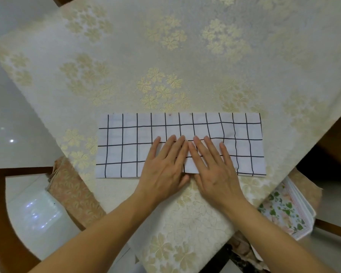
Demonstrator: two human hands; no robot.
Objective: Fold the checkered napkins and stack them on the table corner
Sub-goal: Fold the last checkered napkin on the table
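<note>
1. On the near corner of the table (185, 56), under a cream cloth with gold flowers: checkered napkin (126, 146), white with a thin black grid, folded to a long band, lying flat and parallel to the viewer.
2. At the band's middle: left hand (165, 164) and right hand (211, 164), side by side, index fingers touching; fingers straight and spread, palms down, pressing the fabric, gripping nothing.
3. Handling, judged: light, thin, limp cloth; no stiffness, hence a tendency to sag and unfold when lifted by one point. Slight ripple right of the hands, a sign of easy creasing. Likely to slide somewhat on the smooth tablecloth. Not fragile.
4. Hold, judged: best pinched at the two corners of one short end, then carried over to the other end; free palm kept flat on the middle as an anchor.
5. Hidden: central strip of the napkin, including the near edge there, covered by both hands; number of layers in the band not readable.
6. Hard to make out: small dark specks along the far edge, stain or print unclear. No stack and no further checkered napkin in view.
7. Cut off: floral-edged item (283, 209) below the table's right side, only partly seen, identity uncertain.
</note>
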